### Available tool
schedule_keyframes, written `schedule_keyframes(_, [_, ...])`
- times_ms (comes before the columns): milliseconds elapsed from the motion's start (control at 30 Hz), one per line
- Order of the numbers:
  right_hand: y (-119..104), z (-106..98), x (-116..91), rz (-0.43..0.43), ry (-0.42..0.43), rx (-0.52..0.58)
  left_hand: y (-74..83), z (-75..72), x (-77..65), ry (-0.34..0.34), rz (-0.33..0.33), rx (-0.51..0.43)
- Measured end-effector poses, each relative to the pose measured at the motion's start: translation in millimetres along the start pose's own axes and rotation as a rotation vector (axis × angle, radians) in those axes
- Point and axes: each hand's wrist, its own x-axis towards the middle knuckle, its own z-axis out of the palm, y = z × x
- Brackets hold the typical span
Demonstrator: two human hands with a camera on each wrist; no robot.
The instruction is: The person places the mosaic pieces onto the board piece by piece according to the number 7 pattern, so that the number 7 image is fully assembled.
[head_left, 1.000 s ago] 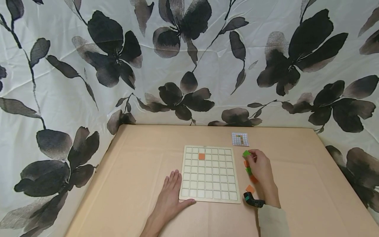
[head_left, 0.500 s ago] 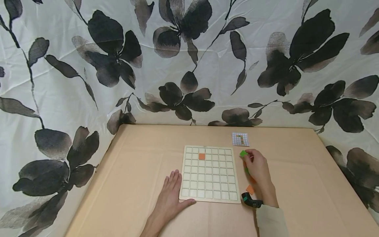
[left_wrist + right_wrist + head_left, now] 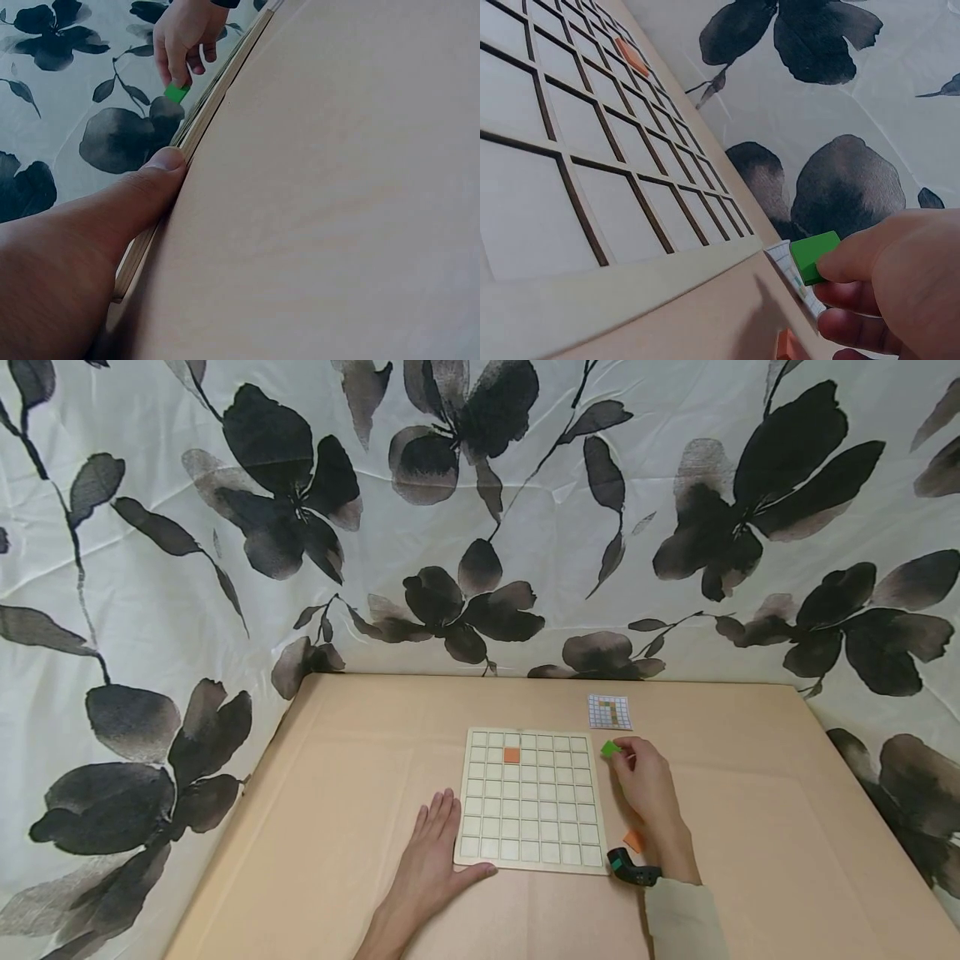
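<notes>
My right hand [image 3: 647, 783] pinches a green square tile [image 3: 610, 748] between thumb and fingers, just off the right edge of the wooden grid board [image 3: 531, 865]. The right wrist view shows the green tile [image 3: 814, 257] held by one corner, raised above the tabletop. One orange tile [image 3: 512, 755] sits in a cell near the top of the board. My left hand [image 3: 427, 852] lies flat with fingers straight along the board's left side. In the left wrist view its thumb [image 3: 166, 159] touches the board's edge.
A small printed card [image 3: 610, 712] with a coloured grid pattern lies beyond the board's upper right corner. An orange tile [image 3: 633, 841] rests near my right wrist; my right hand covers the other tiles there. A floral cloth [image 3: 480, 518] hangs behind the table [image 3: 360, 735].
My right hand has moved slightly left toward the board, carrying the green tile away from the row of loose tiles. The left hand has stayed still.
</notes>
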Motion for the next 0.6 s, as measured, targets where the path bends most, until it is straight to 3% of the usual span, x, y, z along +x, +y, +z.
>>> schedule_keyframes(300, [-7.7, 3.6, -7.5, 0.009, -0.013, 0.005, -2.7, -2.6, -3.4, -0.029, -0.004, -0.011])
schedule_keyframes(600, [-14.9, 8.2, -14.5, 0.027, -0.019, 0.013, -5.6, -3.7, -7.1, 0.009, 0.023, -0.001])
